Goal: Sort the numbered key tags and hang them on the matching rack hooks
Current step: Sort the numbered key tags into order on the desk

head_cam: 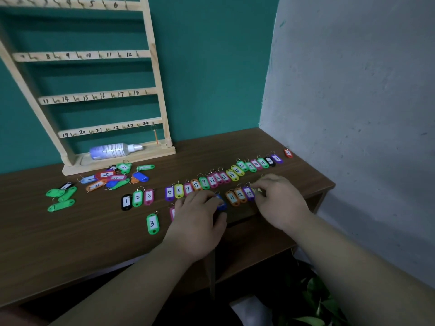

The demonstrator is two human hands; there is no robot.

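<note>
Rack (94, 55) stands far L against wall. Loose tag pile (110, 177) lies near its base. Sorted row (226, 177), nos. 5–24, runs mid to far R on worktop (70, 243). L hand (197, 222) pinches blue tag (221, 204). R hand (280, 203), fingers curled, pinches yellowish tag (257, 190) just R of purple 13 (248, 192).

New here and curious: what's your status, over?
Left hand pinching blue tag; right hand beside purple 13. Tags on table; orange tag hangs at hook 24. Spray bottle lying on rack base.
</note>
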